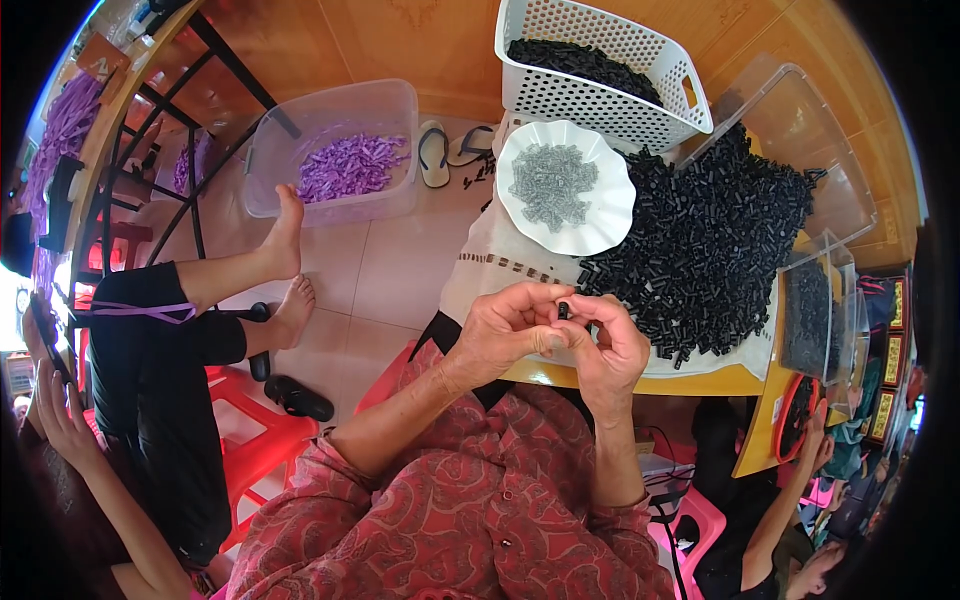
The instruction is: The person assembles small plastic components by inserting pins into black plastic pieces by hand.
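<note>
In front of my chest, just over the table's near edge, my left hand (508, 330) and my right hand (612, 350) meet at the fingertips. Between them is a small black tube-shaped piece (563, 310), pinched by the thumbs and fingers of both hands. Whether a second, smaller part is held with it, I cannot tell. Beyond my hands a white scalloped plate (517, 215) bears a heap of small transparent pieces (555, 187). To the right of it spreads a large pile of similar black pieces (700, 245) on a pale cloth (480, 262).
A white perforated basket (610, 112) holding black pieces stands at the back. Transparent bins (835, 170) flank the pile. On the floor at left is a tub (262, 165) of purple pieces. A person's bare legs (235, 280) and a red stool (255, 440) are at left; another person's arm (790, 490) reaches in at right.
</note>
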A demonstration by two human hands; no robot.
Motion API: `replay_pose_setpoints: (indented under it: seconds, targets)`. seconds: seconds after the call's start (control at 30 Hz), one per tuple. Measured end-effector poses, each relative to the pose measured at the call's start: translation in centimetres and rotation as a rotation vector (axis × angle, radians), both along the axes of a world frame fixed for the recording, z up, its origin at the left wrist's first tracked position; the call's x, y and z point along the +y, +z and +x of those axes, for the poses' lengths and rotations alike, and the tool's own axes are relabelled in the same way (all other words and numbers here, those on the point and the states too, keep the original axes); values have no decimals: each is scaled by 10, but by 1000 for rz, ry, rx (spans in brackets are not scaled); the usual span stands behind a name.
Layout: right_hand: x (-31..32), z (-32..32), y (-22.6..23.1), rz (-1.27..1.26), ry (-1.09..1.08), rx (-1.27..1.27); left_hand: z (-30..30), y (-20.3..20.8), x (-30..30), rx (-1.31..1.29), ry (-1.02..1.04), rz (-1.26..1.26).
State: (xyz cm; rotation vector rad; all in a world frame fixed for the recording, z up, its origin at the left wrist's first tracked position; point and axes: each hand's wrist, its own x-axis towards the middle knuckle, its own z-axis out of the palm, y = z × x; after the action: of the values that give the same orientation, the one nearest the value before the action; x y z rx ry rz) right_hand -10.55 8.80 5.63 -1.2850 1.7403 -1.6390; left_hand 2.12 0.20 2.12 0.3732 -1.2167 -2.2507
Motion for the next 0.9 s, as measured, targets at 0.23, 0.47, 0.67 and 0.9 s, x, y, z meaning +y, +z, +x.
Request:
replay_pose_setpoints:
  seconds: [0.23, 0.47, 0.67, 0.9]
  targets:
    - [0, 0, 2, -70, 7, 85, 2, 4, 2, -8, -5, 30]
    - [0, -2, 6, -50, 3, 98, 0, 11, -1, 90, -30, 8]
    - [-1, -3, 6, -44, 14, 128, 1, 10, -2, 50, -19, 125]
    - [-2, -1, 10, 33, 62, 178, -2, 3, -1, -3, 33, 182]
